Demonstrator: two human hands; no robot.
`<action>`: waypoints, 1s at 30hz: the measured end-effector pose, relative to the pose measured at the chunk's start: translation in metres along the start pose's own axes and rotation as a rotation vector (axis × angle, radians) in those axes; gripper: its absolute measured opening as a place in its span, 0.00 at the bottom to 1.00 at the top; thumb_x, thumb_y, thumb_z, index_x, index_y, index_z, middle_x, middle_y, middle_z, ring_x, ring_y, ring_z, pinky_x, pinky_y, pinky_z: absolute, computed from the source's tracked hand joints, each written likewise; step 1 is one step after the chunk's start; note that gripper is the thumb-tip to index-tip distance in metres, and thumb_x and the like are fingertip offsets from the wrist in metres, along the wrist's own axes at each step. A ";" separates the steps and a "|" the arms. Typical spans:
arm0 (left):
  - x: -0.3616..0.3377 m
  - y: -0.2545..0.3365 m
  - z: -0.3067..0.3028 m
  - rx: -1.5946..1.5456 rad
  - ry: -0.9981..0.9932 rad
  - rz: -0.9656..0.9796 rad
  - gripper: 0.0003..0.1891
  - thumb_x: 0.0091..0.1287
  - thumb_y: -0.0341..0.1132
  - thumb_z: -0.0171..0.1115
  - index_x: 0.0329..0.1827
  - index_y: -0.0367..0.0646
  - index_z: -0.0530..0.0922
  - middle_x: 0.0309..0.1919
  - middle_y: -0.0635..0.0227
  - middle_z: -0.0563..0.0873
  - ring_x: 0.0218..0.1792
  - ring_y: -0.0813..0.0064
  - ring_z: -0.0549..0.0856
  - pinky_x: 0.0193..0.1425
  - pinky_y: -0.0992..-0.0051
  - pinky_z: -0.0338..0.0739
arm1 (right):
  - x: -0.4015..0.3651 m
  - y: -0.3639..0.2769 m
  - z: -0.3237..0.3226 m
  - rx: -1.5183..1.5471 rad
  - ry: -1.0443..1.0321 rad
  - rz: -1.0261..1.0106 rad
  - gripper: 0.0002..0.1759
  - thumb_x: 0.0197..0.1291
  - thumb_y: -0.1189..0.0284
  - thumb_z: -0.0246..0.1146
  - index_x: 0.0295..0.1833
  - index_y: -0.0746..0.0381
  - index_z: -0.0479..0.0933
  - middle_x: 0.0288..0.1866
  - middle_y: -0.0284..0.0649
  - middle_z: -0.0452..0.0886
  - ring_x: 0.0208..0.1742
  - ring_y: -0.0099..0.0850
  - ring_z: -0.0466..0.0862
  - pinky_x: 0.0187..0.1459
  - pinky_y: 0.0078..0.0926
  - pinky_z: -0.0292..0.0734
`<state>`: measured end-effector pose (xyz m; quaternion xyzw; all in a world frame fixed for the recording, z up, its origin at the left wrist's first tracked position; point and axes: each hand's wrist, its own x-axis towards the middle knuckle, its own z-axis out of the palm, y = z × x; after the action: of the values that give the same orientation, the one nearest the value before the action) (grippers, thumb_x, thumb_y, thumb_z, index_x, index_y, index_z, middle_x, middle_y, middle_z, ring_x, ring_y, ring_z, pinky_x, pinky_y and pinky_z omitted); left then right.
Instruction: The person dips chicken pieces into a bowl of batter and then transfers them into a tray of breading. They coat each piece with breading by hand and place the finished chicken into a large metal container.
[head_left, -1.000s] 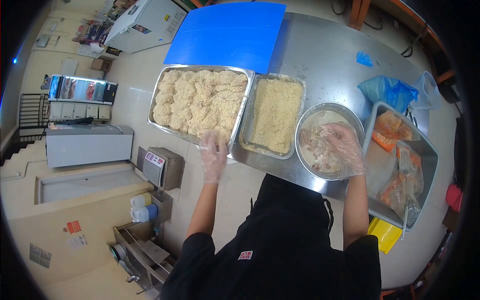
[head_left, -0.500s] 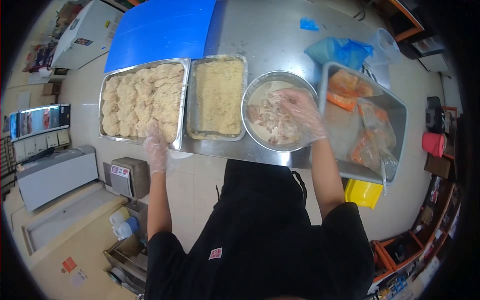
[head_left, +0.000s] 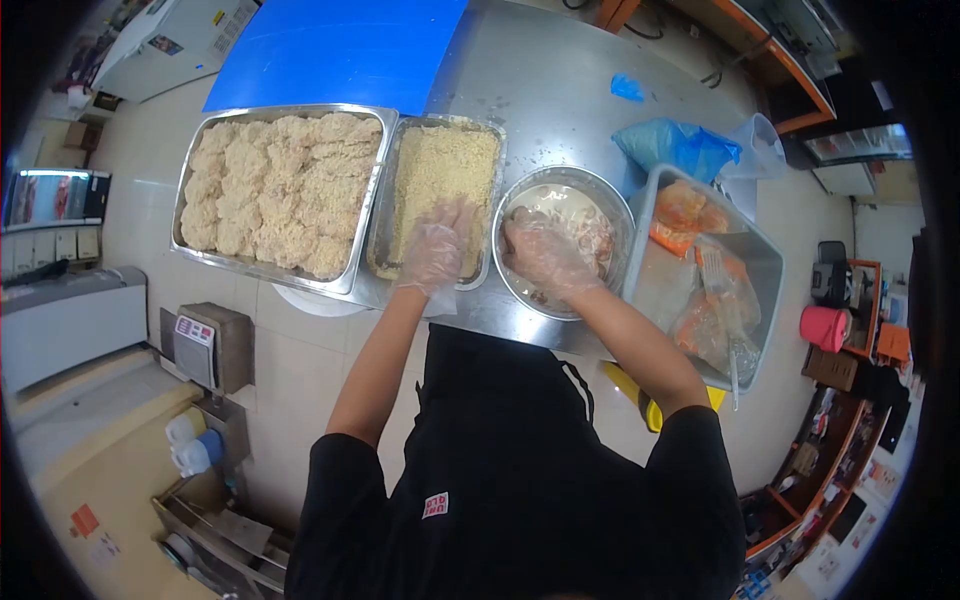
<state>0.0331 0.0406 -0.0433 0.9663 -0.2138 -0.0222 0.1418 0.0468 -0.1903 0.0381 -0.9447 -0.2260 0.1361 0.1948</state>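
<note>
My left hand [head_left: 437,252], in a clear plastic glove, rests with fingers stretched out on the breadcrumbs [head_left: 450,160] in a shallow metal tray [head_left: 384,235]. My right hand [head_left: 548,255], gloved too, is inside a round metal bowl [head_left: 628,225] of milky liquid, at its left side. Its fingers curl downward, and what they hold, if anything, is hidden. Pale strips of raw meat [head_left: 592,240] lie in the liquid beside it. Left of the crumbs, a larger metal tray [head_left: 350,282] carries rows of crumb-coated pieces [head_left: 275,190].
A grey tub [head_left: 765,290] at the right contains bagged orange-tinted food [head_left: 700,320] and tongs [head_left: 715,270]. Behind it lie a blue plastic bag [head_left: 675,148] and a clear jug [head_left: 762,150]. A blue board [head_left: 335,55] covers the table's back left. A scale [head_left: 205,345] stands at lower left.
My left hand has moved right, from the front edge of the coated-pieces tray onto the crumbs. My right hand has shifted from the bowl's right side to its left. The view has shifted slightly.
</note>
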 end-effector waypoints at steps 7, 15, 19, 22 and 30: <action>-0.051 -0.042 -0.011 -0.137 0.017 -0.137 0.32 0.74 0.40 0.63 0.80 0.37 0.74 0.82 0.50 0.73 0.79 0.40 0.74 0.83 0.52 0.71 | 0.004 0.000 -0.015 0.056 -0.072 0.131 0.15 0.66 0.66 0.66 0.50 0.66 0.85 0.49 0.60 0.87 0.55 0.58 0.87 0.61 0.56 0.80; -0.057 -0.037 -0.016 -0.394 0.137 -0.198 0.27 0.75 0.37 0.62 0.76 0.38 0.78 0.80 0.50 0.77 0.78 0.43 0.77 0.83 0.52 0.71 | -0.003 -0.039 -0.052 0.007 -0.114 0.261 0.15 0.70 0.67 0.62 0.54 0.63 0.86 0.54 0.61 0.86 0.57 0.58 0.87 0.63 0.56 0.80; -0.057 -0.035 -0.020 -0.407 0.142 -0.214 0.26 0.76 0.37 0.61 0.75 0.38 0.79 0.78 0.49 0.79 0.77 0.46 0.78 0.82 0.52 0.71 | -0.007 -0.035 -0.012 0.007 -0.009 0.324 0.16 0.69 0.65 0.64 0.54 0.63 0.86 0.51 0.61 0.87 0.55 0.57 0.88 0.61 0.56 0.81; -0.055 -0.036 -0.023 -0.432 0.159 -0.219 0.25 0.76 0.37 0.60 0.74 0.38 0.79 0.76 0.50 0.81 0.77 0.47 0.78 0.82 0.53 0.72 | -0.011 -0.034 -0.012 0.060 0.028 0.440 0.16 0.67 0.64 0.65 0.53 0.63 0.86 0.50 0.61 0.87 0.53 0.57 0.88 0.59 0.55 0.82; -0.058 -0.036 -0.026 -0.480 0.157 -0.207 0.23 0.76 0.37 0.60 0.72 0.38 0.81 0.74 0.51 0.82 0.75 0.46 0.79 0.80 0.52 0.73 | -0.040 -0.029 -0.075 0.176 0.215 0.452 0.16 0.62 0.72 0.66 0.55 0.62 0.86 0.50 0.59 0.88 0.49 0.57 0.89 0.55 0.52 0.83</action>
<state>-0.0023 0.1027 -0.0299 0.9204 -0.0911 -0.0119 0.3799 0.0277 -0.2084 0.1242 -0.9596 0.0255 0.0940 0.2639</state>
